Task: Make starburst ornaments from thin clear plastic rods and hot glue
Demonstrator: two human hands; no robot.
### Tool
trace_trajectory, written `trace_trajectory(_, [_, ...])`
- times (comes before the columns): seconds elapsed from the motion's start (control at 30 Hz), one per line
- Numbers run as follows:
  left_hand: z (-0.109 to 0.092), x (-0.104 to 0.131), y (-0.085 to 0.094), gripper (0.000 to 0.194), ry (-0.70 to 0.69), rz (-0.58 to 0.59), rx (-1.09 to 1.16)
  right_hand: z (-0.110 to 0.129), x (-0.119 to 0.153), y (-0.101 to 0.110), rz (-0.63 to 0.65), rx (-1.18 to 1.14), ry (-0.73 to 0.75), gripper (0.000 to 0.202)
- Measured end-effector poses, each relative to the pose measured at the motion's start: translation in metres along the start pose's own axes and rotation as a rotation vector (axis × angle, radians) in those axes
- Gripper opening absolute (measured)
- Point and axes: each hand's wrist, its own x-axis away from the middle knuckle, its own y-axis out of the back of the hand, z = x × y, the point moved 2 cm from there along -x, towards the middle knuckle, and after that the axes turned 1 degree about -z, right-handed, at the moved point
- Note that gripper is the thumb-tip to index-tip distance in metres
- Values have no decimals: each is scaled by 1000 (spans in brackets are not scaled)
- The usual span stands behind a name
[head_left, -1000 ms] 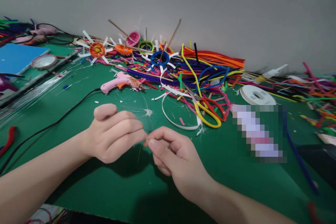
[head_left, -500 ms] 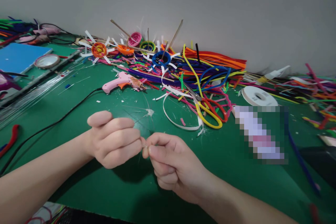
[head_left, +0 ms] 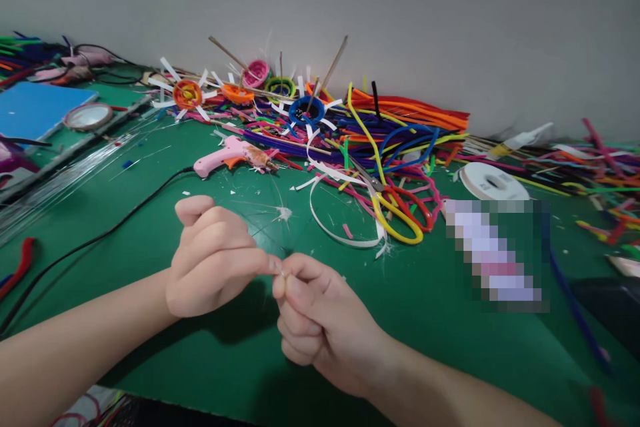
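My left hand [head_left: 215, 257] is closed, with most of its fingers curled. One finger reaches across to the fingertips of my right hand; the left thumb is hidden. My right hand [head_left: 325, 320] pinches a tiny pale, thread-like bit [head_left: 281, 271] between thumb and forefinger. It is too small to name, and whether the left fingers grip it too is hard to see. Just beyond the hands, a whitish glue spot [head_left: 285, 213] with fine strands marks the green tabletop [head_left: 240, 373]. Behind it lies a pink glue gun [head_left: 220, 159], nozzle to the right.
Scissors [head_left: 400, 217] with yellow and red handles lie right of centre beside a white ribbon [head_left: 320, 213] and a ribbon spool [head_left: 493, 183]. Small woven bowls [head_left: 306, 111] and piled pipe cleaners [head_left: 415, 113] line the wall. A black cord [head_left: 100, 237] crosses the left side.
My left hand has turned and drawn slightly left, its lower finger now straighter toward the right hand. My right hand has shifted a little left, keeping its pinch; the pale bit shows more clearly.
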Motion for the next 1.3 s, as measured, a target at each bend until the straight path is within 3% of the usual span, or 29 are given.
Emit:
trace_trajectory(0.07, [-3, -1, -2, 13, -143, -49, -51, 0, -2, 2, -33, 32, 57, 17])
trace_trajectory(0.13, [-4, -3, -3, 10, -166, -75, -54, 0, -3, 4, -74, 84, 117, 17])
trace_trajectory(0.4, [-5, -4, -7, 14, 13, 4, 195, 6, -4, 5, -222, 258, 249, 20])
trace_trajectory(0.6, [-2, 0, -11, 15, 160, -28, 307, 16, -3, 3, -285, 400, 250, 21])
trace_trajectory(0.9, [-3, 3, -15, 11, 273, -65, 365, 18, 3, 3, -407, 657, 447, 15])
trace_trajectory(1.3, [-1, 3, -21, 5, 512, -7, 627, 21, 9, 3, -525, 972, 598, 13])
